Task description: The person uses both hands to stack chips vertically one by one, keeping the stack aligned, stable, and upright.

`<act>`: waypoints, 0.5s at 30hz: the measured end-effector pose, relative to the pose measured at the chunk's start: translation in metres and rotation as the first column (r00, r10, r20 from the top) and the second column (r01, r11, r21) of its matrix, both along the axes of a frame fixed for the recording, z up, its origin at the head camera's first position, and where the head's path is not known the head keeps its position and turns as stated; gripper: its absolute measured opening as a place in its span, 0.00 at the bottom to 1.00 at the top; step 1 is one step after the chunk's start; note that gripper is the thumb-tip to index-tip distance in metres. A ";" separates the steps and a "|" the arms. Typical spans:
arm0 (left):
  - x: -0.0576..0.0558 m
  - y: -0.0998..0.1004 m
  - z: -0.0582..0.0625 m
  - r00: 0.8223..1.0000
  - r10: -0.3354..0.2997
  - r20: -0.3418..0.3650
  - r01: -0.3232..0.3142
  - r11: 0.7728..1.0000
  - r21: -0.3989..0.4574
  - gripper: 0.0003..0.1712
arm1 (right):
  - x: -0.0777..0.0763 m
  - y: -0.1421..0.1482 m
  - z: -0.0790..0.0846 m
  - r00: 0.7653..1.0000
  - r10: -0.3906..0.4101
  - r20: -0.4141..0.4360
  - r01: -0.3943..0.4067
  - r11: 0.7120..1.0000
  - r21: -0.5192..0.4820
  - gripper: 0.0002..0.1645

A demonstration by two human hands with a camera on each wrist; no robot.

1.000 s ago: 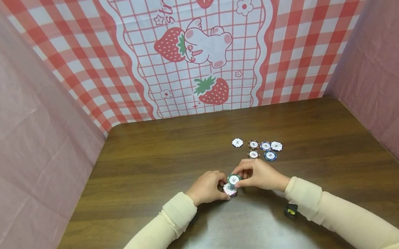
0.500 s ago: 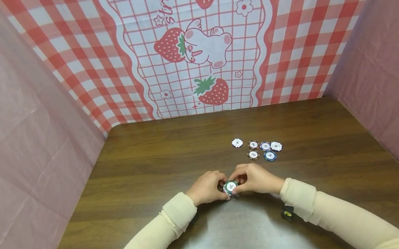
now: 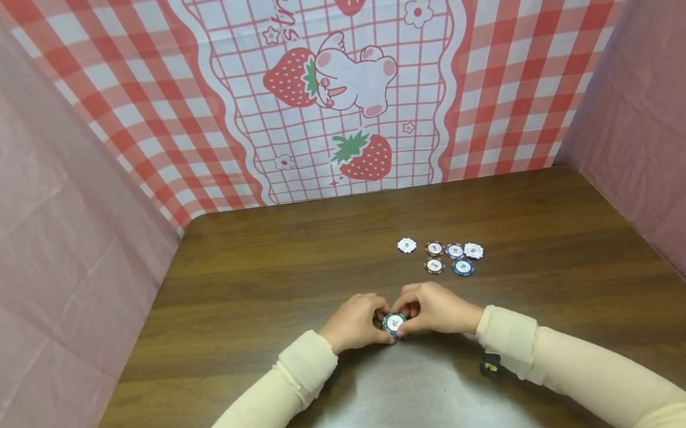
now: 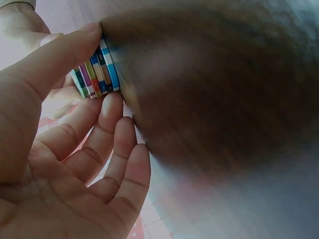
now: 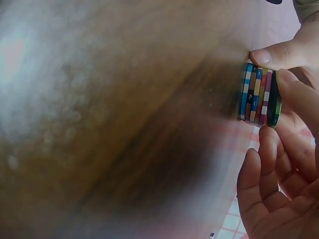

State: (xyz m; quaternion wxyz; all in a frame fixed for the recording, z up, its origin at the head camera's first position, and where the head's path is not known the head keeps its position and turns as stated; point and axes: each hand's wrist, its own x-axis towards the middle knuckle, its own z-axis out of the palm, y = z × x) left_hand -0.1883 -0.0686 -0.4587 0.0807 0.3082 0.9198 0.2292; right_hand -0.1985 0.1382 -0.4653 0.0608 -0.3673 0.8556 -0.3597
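Observation:
In the head view a green-edged poker chip (image 3: 394, 323) with a white centre lies face up, between the two hands. My right hand (image 3: 438, 309) pinches this chip by its edge. Under it is a short stack of poker chips (image 5: 255, 94) with blue, brown, red and purple edges, standing on the table in the right wrist view. My left hand (image 3: 356, 323) steadies the stack, thumb on the near side and fingers on the far side. From the left wrist, the chips' striped edges (image 4: 99, 74) show between thumb and fingertips. The head view hides the stack beneath the green chip.
Beyond my right hand several loose chips lie flat on the brown wooden table (image 3: 232, 286): a white one (image 3: 407, 245) a little apart, two brown ones (image 3: 435, 266), and blue and white ones (image 3: 462, 268) close together. A checked strawberry cloth (image 3: 504, 88) hangs behind the table.
My right hand has moved left and slightly down with the green chip, from the stack's upper right to directly over it. The left hand has stayed in place around the stack.

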 end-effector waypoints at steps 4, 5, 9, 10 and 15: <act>0.000 0.000 0.000 1.000 0.003 0.001 -0.003 1.000 -0.001 0.21 | 0.000 -0.001 0.001 1.000 -0.008 0.011 0.008 1.000 0.013 0.15; 0.000 0.000 0.000 1.000 0.004 0.001 -0.004 1.000 -0.001 0.21 | 0.000 -0.001 0.001 1.000 -0.011 0.014 0.011 1.000 0.017 0.15; 0.000 0.000 0.000 1.000 0.007 0.003 -0.007 1.000 -0.003 0.21 | 0.000 -0.002 0.002 1.000 -0.021 0.019 0.021 0.999 0.034 0.15; 0.000 0.000 0.000 1.000 0.008 0.004 -0.008 1.000 -0.004 0.21 | 0.000 -0.002 0.002 1.000 -0.023 0.018 0.023 0.999 0.037 0.15; -0.001 0.001 -0.001 1.000 0.006 0.001 -0.006 1.000 -0.007 0.21 | 0.001 -0.003 0.002 0.999 -0.029 0.019 0.028 0.999 0.042 0.15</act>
